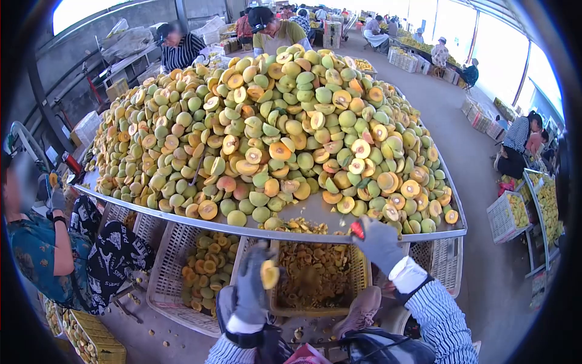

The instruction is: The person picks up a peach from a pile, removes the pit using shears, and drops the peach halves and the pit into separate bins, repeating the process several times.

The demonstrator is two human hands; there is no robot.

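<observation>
My left hand [250, 285], in a grey glove and a little blurred, holds a yellow peach half [270, 274] above the crates. My right hand [381, 242], also grey-gloved, is closed around a small tool with a red handle [357, 229] at the table's front edge; the tool's working end does not show clearly. Right in front of me, a large heap of halved green-yellow peaches [279, 133] covers the metal table [315, 209]. Below its rim are a crate of peach halves [176, 291] and a yellow crate of brownish scraps [312, 309].
A seated co-worker [54, 255] works at the left, and two more people [279, 33] are behind the heap. A yellow crate of fruit [100, 340] stands at lower left. Past the grey floor [448, 127] on the right are white crates [509, 215] and other workers.
</observation>
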